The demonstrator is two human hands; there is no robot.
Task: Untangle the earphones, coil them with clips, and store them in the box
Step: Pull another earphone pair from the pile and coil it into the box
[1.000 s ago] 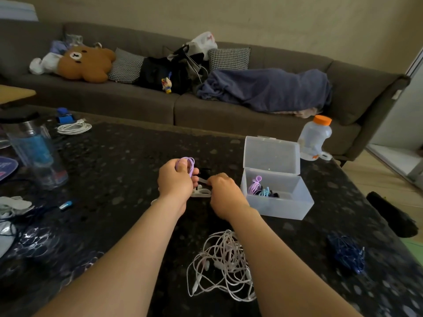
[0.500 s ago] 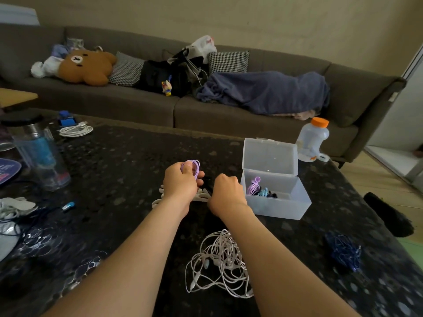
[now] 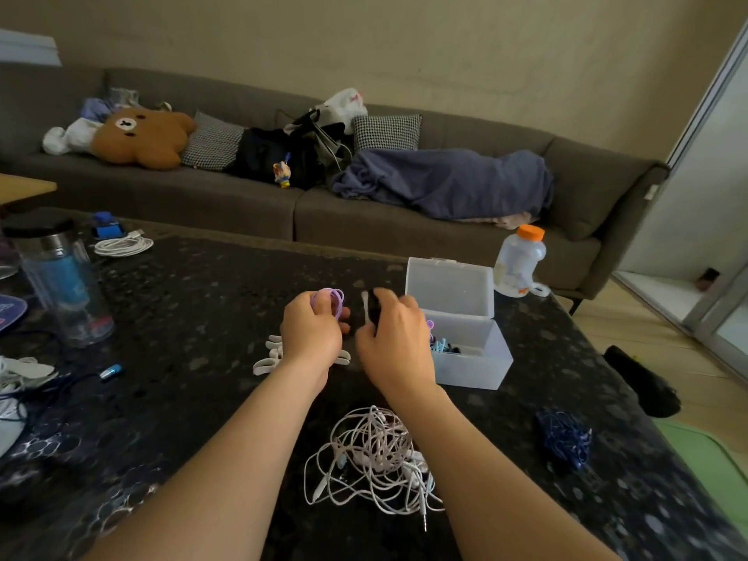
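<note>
The dark speckled surface [image 3: 194, 301] carries the whole job, and it is judged to be partly done. The biggest remaining piece is the white earphone tangle [image 3: 374, 459], lying loose on the near edge between the forearms, with no clip on it. A dark blue bundle [image 3: 564, 439] is seen well to the right; whether it is coiled cannot be told.

The clear box [image 3: 471, 358] stands open just beside the right hand, its lid upright at the back. At least two coiled sets, one purple and one light blue, are seen in it, along with something dark.

The left hand [image 3: 311, 334] is clenched on a purple coiled earphone [image 3: 332, 301], held above the surface. The right hand [image 3: 394, 342] is closed on a small clip [image 3: 370, 307], black and white, blurred. Spare white clips [image 3: 269, 354] lie under the left wrist. Clipping and boxing this coil is judged to be the step in hand.
</note>
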